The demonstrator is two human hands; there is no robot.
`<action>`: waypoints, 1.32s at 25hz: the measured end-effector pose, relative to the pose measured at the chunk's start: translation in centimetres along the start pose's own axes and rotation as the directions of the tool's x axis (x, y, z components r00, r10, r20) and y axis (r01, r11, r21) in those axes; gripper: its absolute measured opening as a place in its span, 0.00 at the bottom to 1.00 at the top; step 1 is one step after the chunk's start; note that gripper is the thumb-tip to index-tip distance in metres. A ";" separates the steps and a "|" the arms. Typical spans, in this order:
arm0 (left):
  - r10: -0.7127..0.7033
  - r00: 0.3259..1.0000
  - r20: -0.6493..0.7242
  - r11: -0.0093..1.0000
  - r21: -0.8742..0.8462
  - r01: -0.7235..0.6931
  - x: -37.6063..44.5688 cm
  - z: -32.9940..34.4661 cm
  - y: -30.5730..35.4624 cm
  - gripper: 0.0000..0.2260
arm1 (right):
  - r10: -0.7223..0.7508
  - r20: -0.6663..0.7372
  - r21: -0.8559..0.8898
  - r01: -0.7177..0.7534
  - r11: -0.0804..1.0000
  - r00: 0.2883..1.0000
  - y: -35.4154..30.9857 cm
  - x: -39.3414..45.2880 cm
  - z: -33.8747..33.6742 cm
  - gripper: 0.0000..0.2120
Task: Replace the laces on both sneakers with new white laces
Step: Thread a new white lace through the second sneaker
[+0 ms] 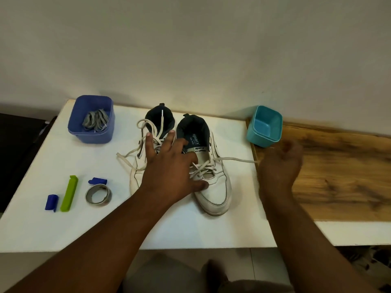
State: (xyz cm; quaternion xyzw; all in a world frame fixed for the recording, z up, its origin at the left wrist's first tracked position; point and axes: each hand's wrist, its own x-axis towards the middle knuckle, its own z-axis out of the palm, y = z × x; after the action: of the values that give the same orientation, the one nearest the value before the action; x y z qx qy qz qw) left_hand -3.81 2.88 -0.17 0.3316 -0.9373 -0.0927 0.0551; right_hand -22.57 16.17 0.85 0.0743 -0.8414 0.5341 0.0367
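Observation:
Two white sneakers stand side by side on the white table (63, 225), toes toward me. My left hand (169, 166) lies spread and flat across both, fingers over the left sneaker (137, 174) and thumb on the right sneaker (215, 187). The left sneaker's off-white lace (127, 155) is loose and trails to the left. My right hand (281, 166), blurred, pinches the end of the right sneaker's lace (234, 159), which is stretched taut to the right. A blue tub (91, 134) at the back left holds a bundle of grey-white laces (96, 121).
A teal tub (265, 125) stands at the back right, at the seam with a wooden surface (338, 176). A green clip (68, 193), a roll of grey tape (98, 194) and two small blue pieces (51, 203) lie at the front left. A wall is behind.

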 end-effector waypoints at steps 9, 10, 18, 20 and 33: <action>0.045 0.999 0.027 0.999 0.011 -0.046 0.5 -0.3 -1.4 0.33 | -0.256 0.299 -0.144 0.309 0.940 0.919 -0.5 -1.8 1.0 0.03; 0.044 0.999 0.032 0.999 0.015 -0.044 0.5 -0.3 -1.4 0.33 | -0.105 0.166 -0.059 0.116 0.991 0.980 -0.4 -0.8 0.5 0.04; 0.045 0.999 0.001 0.999 0.023 -0.045 0.3 -0.1 -1.3 0.33 | -0.183 0.673 -0.436 0.584 0.685 0.717 -1.1 -4.3 1.9 0.06; 0.044 0.999 -0.008 0.999 0.015 -0.044 0.3 -0.1 -1.5 0.34 | -0.184 0.666 -0.478 0.603 0.638 0.723 -1.1 -3.7 1.7 0.02; 0.054 0.999 0.007 0.997 -0.059 -0.053 0.1 -0.5 -1.9 0.31 | -0.261 0.688 -0.449 0.680 0.580 0.677 -0.7 -3.8 2.3 0.05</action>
State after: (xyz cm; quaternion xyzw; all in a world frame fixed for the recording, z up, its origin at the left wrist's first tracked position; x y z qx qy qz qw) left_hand -2.59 1.32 -0.04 0.3041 -0.9429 -0.1201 0.0631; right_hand -18.62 14.15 0.01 0.4384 -0.8910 0.1122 -0.0353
